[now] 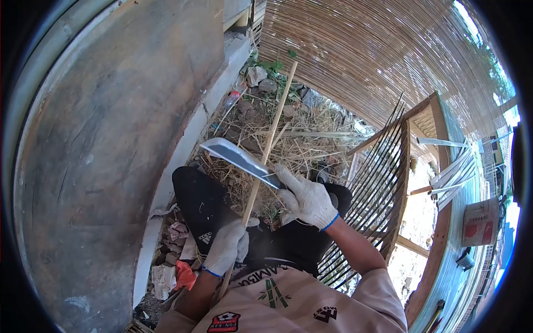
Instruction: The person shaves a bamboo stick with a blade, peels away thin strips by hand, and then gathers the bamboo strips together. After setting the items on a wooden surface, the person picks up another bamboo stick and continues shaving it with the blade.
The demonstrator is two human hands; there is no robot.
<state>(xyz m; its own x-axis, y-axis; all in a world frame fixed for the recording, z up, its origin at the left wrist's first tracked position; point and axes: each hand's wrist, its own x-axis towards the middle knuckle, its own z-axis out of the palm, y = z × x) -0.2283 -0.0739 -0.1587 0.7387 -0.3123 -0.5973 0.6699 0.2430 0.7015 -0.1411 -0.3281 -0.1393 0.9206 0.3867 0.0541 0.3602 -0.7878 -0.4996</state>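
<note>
A long, narrow bamboo strip (276, 119) runs from beside my body up and away over the ground. My left hand (225, 248), in a white knit glove, is wrapped round its lower part. In my right hand (307, 200), gloved the same way with a blue cuff, is the handle of a machete (237, 157). Its broad blade points to the upper left and crosses the strip partway up, right at its surface. Most of the handle is hidden by my fingers. Both hands are above my bent legs in black trousers.
Dry shavings (311, 150) and rubble cover the ground ahead. A large weathered panel (111, 150) stands on the left. To the right is a slatted wooden frame (383, 183), with a bucket (481, 222) on a bench beyond. A bamboo screen (366, 50) closes off the back.
</note>
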